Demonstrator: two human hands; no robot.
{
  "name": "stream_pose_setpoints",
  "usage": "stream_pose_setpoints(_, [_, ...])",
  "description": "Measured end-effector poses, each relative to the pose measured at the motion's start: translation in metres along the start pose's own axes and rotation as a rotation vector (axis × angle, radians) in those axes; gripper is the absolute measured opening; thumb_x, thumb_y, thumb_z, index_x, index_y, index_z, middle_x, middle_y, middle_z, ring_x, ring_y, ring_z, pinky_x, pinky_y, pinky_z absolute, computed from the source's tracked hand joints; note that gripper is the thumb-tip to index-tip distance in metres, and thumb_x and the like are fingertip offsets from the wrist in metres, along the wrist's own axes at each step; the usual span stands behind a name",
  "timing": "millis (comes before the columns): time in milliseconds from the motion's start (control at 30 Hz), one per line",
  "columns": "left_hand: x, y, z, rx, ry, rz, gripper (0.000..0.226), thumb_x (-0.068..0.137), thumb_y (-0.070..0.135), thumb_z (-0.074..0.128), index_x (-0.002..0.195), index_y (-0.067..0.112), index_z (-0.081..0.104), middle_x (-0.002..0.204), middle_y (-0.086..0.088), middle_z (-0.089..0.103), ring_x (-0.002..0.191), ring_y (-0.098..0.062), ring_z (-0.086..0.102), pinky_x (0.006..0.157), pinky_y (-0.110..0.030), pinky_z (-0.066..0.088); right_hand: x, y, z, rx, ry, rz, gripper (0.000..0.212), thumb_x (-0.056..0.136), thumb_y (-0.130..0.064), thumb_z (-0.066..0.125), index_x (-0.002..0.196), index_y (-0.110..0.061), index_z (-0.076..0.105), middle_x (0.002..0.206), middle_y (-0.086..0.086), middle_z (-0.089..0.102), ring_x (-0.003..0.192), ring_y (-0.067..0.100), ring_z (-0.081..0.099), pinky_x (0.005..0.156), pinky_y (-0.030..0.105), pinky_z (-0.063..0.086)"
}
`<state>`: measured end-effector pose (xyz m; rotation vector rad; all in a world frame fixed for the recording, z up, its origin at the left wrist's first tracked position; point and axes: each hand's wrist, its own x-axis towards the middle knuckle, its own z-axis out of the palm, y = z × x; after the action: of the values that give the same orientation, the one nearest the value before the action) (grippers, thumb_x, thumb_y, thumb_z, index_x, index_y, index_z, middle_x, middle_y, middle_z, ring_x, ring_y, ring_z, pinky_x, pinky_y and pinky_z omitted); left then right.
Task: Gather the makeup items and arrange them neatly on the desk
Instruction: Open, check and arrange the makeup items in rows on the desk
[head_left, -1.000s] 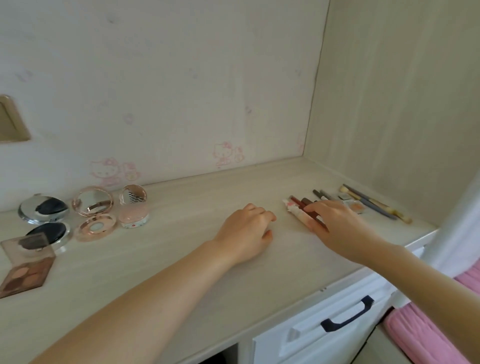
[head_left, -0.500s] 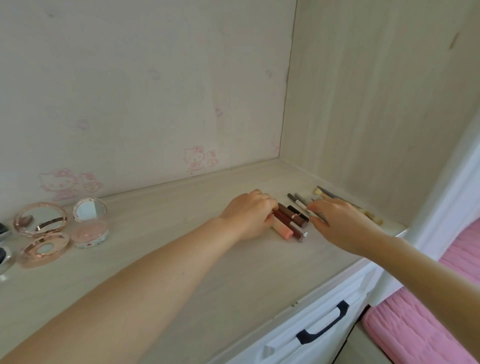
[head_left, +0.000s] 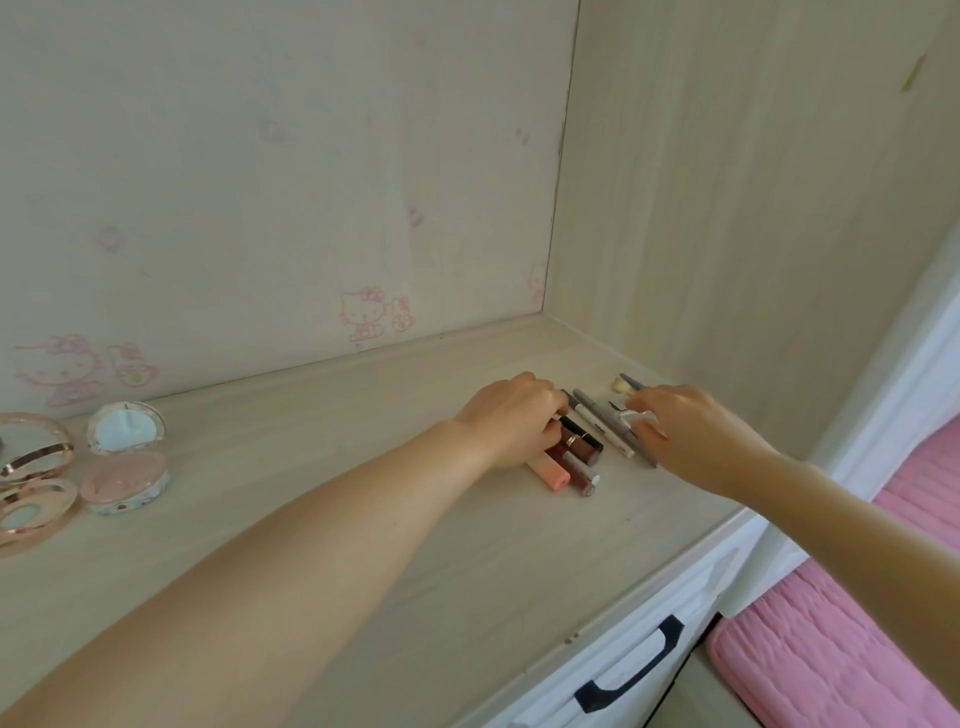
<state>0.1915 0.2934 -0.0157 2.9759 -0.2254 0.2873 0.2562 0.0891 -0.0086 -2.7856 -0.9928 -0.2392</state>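
Reaching across: both bare forearms stretch over the pale wooden desk (head_left: 363, 519) toward its right back corner, where the small makeup pieces lie together.
Left hand: the left hand (head_left: 511, 415) is knuckles-up, fingers curled down onto the far ends of the lip tubes; the fingertips are hidden beneath it, so I cannot tell whether it pinches one or only presses on them.
Lip tubes: a peach tube (head_left: 550, 472), a brown gloss tube (head_left: 575, 470) and a dark lipstick (head_left: 584, 441) lie side by side, touching, pointing toward the desk's front edge.
Right hand: the right hand (head_left: 696, 436) hovers just right of the pencils, thumb and forefinger drawn close around a small shiny silver piece (head_left: 627, 414); it looks pinched, though the piece is too small to name.
Pencils: a white pencil (head_left: 605, 430) and a grey pencil (head_left: 613, 423) lie slanted between the two hands, near the lipstick.
Brush: a brush (head_left: 623, 383) with a pale tuft lies behind the right hand, near the side wall.
Left side of desk: a pink round compact (head_left: 124, 480) stands open, well apart from the tubes, beside a rose-gold compact (head_left: 31, 483) cut by the frame edge.
Below: a white drawer (head_left: 649, 639) with a black handle (head_left: 631, 662); pink bedding (head_left: 831, 649) at right.
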Motion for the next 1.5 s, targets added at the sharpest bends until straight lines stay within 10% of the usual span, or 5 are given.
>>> stream_pose_setpoints(600, [0.096,0.015,0.036,-0.192,-0.087,0.039,0.039,0.095,0.03,0.051,0.132,0.017,0.051,0.125,-0.008,0.055,0.12,-0.024,0.043,0.094,-0.042,0.043,0.026,0.031,0.016,-0.03,-0.077,0.052,0.023,0.096,-0.028,0.046,0.108,-0.014,0.06,0.097,0.005,0.054,0.088,0.022,0.051,0.076,0.032,0.047])
stream_pose_setpoints(800, [0.101,0.02,0.044,-0.29,-0.049,0.151,0.024,0.087,0.042,0.06,0.087,0.019,0.069,0.089,-0.001,0.061,0.092,-0.016,0.052,0.08,-0.042,0.049,0.02,0.045,0.025,-0.136,-0.088,-0.035,0.03,0.083,-0.026,0.04,0.1,-0.023,0.063,0.091,0.0,0.055,0.089,0.024,0.053,0.082,0.034,0.046])
stream_pose_setpoints(967, [0.1,0.029,0.049,-0.269,0.009,0.196,0.035,0.072,0.061,0.062,0.048,0.041,0.045,0.066,0.017,0.047,0.079,-0.011,0.045,0.08,-0.04,0.048,0.022,0.055,0.034,-0.124,-0.103,-0.022,0.044,0.074,-0.041,0.028,0.098,-0.024,0.06,0.089,-0.002,0.057,0.088,0.023,0.051,0.08,0.031,0.044])
stream_pose_setpoints(1133, [0.097,0.032,0.05,-0.341,-0.048,0.136,0.039,0.062,0.066,0.066,0.062,0.027,0.065,0.081,0.01,0.063,0.089,-0.005,0.051,0.08,-0.039,0.051,0.018,0.053,0.029,0.052,-0.07,-0.034,0.017,0.089,-0.025,0.054,0.103,-0.019,0.061,0.087,-0.003,0.062,0.084,0.021,0.057,0.073,0.026,0.044])
stream_pose_setpoints(1500, [0.089,0.03,0.034,-0.5,-0.105,-0.066,0.035,0.072,0.042,0.073,0.101,0.027,0.064,0.109,-0.001,0.059,0.114,-0.018,0.042,0.089,-0.033,0.045,0.008,0.051,0.006,0.136,0.067,-0.062,0.034,0.089,-0.03,0.062,0.12,-0.016,0.061,0.104,0.003,0.063,0.095,0.019,0.055,0.079,0.024,0.038])
